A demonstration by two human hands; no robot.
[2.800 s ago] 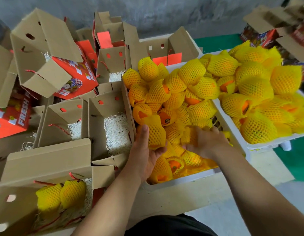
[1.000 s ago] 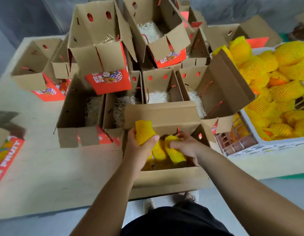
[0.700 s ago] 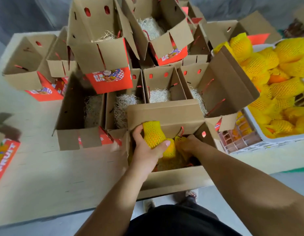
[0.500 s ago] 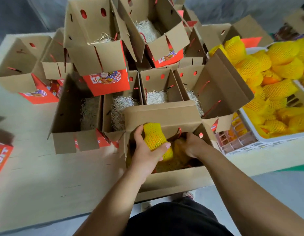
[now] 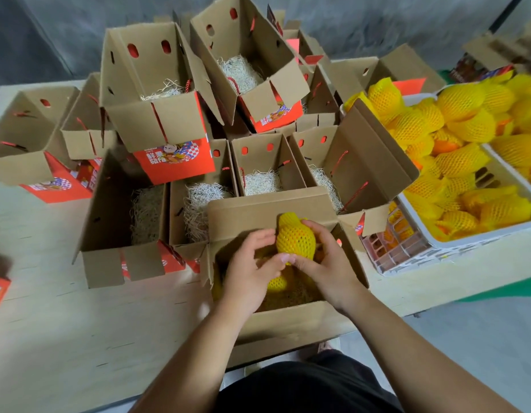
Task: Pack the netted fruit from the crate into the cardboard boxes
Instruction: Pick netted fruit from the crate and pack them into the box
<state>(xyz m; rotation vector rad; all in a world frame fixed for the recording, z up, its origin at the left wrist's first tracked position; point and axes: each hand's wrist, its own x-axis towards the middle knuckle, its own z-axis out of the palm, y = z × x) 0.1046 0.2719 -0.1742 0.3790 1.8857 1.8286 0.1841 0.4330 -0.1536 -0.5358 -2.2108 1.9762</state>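
A yellow netted fruit (image 5: 295,239) is held just above the nearest open cardboard box (image 5: 288,323). My right hand (image 5: 326,263) grips it, fingers curled round its right side and thumb under it. The blurred, fairly straight fingers of my left hand (image 5: 249,266) touch its left side, with the thumb at its lower edge. More netted fruit (image 5: 277,281) lies in the box under my hands, partly hidden. At the right stands a white crate (image 5: 466,242) heaped with netted fruit (image 5: 454,162).
Several open cardboard boxes with pale shredded-paper padding (image 5: 204,198) stand behind the near box, some stacked and tilted with red printed sides (image 5: 174,158). A raised box flap (image 5: 374,156) leans between the boxes and the crate. All sit on a light wooden table (image 5: 64,338).
I turned from the crate to the near box with fruit in both hands. My right hand set its fruit down and now grips the fruit my left hand held; the left fingers have loosened.
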